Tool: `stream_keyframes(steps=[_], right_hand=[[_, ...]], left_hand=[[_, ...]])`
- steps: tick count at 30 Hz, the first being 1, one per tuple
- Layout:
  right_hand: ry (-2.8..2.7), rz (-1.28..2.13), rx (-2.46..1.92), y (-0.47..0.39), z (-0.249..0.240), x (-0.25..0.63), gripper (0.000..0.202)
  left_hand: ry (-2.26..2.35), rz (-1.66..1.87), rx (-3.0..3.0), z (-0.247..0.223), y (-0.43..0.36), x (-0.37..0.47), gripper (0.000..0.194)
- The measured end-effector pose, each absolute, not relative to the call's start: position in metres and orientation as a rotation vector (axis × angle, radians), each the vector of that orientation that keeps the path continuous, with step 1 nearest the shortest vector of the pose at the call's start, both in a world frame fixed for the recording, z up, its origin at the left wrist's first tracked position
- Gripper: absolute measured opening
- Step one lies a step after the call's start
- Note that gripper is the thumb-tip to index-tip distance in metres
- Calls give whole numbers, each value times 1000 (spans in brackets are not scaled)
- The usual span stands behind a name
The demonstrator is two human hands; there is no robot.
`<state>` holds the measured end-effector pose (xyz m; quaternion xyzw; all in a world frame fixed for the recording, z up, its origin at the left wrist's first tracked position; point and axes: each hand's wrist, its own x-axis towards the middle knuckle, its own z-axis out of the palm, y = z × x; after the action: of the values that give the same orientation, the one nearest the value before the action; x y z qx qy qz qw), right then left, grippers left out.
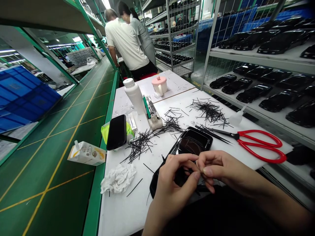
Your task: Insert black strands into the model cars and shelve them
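Observation:
Both my hands meet above a glossy black model car body (189, 144) that lies on the white tabletop close to me. The fingers of my left hand (176, 177) are pinched together, thumb against fingertips. Directly beside them my right hand (216, 167) is pinched too, its fingertips touching those of the left. Whatever sits between the fingertips is too small or hidden to make out. Thin black strips lie in loose piles, one at the left (141, 146) and one farther back (209, 111). Red-handled scissors (261, 144) and black tweezers (219, 135) rest right of the car body.
A phone (116, 132), a crumpled white tissue (119, 178) and a drink carton (87, 153) are at the left edge. Behind stand a white bottle (134, 95) and a pink-lidded cup (159, 86). A green conveyor (66, 131) runs left; racks of car bodies (265, 72) stand right. Two people are ahead.

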<state>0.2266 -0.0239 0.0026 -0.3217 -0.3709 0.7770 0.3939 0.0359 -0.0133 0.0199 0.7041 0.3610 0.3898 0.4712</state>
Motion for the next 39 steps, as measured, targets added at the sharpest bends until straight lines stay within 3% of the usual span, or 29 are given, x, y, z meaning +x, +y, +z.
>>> stream_keyframes(steps=[39], right_hand=[[-953, 1995, -796, -23, 1, 231, 13]], left_hand=[[869, 968, 1777, 19, -12, 36, 30]])
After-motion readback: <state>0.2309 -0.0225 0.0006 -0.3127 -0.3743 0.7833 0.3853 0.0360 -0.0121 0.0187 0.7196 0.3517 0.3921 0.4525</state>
